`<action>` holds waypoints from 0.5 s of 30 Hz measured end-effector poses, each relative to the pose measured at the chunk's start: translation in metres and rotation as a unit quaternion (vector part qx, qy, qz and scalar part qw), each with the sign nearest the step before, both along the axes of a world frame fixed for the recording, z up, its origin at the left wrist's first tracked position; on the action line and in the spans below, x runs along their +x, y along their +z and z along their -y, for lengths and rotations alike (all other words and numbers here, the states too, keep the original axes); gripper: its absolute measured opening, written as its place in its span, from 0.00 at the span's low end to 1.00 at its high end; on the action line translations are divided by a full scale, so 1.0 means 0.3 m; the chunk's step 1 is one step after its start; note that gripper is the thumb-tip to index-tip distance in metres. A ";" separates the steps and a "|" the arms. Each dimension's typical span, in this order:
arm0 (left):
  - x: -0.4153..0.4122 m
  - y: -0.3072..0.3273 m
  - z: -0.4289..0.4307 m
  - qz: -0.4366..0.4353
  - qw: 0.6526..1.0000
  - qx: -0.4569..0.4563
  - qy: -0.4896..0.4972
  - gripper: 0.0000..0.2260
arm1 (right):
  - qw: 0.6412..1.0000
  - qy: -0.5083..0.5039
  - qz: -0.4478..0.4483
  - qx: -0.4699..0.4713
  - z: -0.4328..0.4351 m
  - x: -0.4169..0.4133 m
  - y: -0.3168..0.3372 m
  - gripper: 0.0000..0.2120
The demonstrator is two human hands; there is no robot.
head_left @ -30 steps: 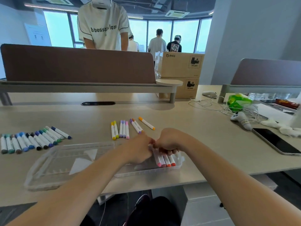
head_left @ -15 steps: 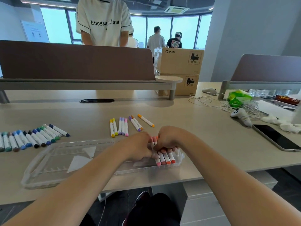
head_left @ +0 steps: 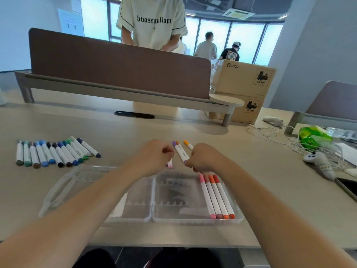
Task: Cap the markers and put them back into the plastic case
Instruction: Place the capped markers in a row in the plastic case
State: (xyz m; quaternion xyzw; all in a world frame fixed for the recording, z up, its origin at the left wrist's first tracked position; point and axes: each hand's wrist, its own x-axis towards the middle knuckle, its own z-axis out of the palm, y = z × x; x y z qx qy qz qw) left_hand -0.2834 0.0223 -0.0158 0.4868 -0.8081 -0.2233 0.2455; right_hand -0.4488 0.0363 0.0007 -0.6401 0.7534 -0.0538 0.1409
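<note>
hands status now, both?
Left hand: closed on a pink marker.
Right hand: closed, contents cannot be told.

Case (head_left: 197,219) open beside 4 markers (head_left: 216,196)

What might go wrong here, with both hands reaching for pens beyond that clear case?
1. Both forearms cross over the open plastic case; dragging them back may shove it or disturb the four markers already slotted.
2. The left hand and right hand crowd the same small cluster, so loose markers like the orange-capped one might get knocked and roll.
</note>
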 end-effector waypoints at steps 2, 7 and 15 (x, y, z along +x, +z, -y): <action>0.034 0.016 0.043 -0.020 0.999 -0.004 0.025 0.11 | 1.000 0.009 -0.005 -0.020 0.061 0.051 0.001 0.12; 0.089 0.051 0.121 -0.044 0.998 0.012 0.046 0.13 | 0.998 0.011 -0.063 0.007 0.180 0.135 -0.006 0.13; 0.102 0.025 0.172 -0.054 0.997 0.024 0.050 0.13 | 0.984 0.031 -0.074 0.158 0.261 0.188 -0.022 0.17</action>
